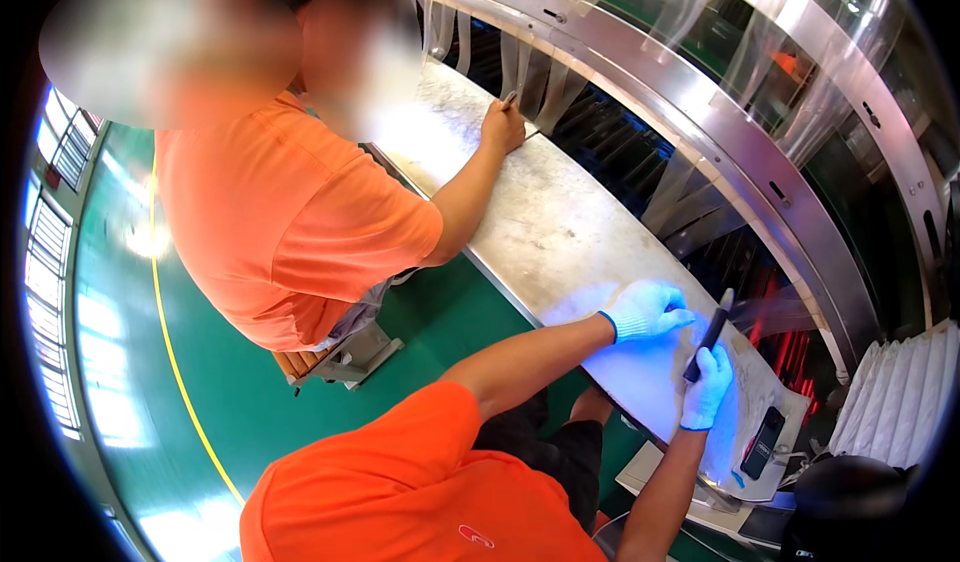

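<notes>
My left hand (645, 312), in a white knitted glove tinted blue by the light, is over the pale work table (555, 207). Its thumb and fingers look apart, and I make out nothing between them. My right hand (708, 390), gloved the same way, is wrapped round a slim black bar-shaped tool (708, 342). The tool slants up and away, with a pale tip at its far end; its exact kind is unclear. Bright blue light falls on the tabletop around both hands.
A black phone-like device (763, 442) lies at the table's right end. Beyond the table runs a metal-framed machine (700, 137) with clear strip curtains and dark rods inside. A co-worker in an orange shirt (290, 217) sits at the left. A white ribbed duct (890, 397) is far right.
</notes>
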`<state>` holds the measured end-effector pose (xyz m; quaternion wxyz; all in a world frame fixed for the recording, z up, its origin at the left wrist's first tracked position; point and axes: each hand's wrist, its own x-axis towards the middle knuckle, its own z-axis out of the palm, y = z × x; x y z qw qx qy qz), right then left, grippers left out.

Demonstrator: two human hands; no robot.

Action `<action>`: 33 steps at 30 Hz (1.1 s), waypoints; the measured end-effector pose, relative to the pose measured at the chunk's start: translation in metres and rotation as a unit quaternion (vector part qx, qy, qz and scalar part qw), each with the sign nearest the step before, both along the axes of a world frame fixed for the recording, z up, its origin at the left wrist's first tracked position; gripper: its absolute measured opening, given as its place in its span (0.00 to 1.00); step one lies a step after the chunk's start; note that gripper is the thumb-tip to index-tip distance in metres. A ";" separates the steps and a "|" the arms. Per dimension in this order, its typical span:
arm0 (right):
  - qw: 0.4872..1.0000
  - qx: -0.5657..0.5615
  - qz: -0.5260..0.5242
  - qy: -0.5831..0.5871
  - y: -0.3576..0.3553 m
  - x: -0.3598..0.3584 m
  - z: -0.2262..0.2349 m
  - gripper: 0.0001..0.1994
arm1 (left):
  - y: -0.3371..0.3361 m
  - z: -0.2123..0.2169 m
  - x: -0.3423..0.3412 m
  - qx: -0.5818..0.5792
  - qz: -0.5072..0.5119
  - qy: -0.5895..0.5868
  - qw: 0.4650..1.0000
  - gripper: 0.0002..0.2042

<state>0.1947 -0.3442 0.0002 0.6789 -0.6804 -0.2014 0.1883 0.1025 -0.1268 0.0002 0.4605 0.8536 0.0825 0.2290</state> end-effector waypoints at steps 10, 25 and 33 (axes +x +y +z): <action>0.964 0.232 -0.012 0.126 -0.027 0.027 -0.035 0.15 | 0.006 0.006 0.017 -0.023 0.010 0.106 0.994 0.16; 0.913 0.332 0.080 0.223 -0.028 0.043 -0.034 0.18 | 0.063 -0.012 0.069 0.018 -0.085 0.030 0.996 0.13; 0.908 0.337 0.081 0.237 -0.031 0.037 -0.027 0.18 | 0.069 -0.014 0.078 0.071 -0.133 0.031 0.988 0.15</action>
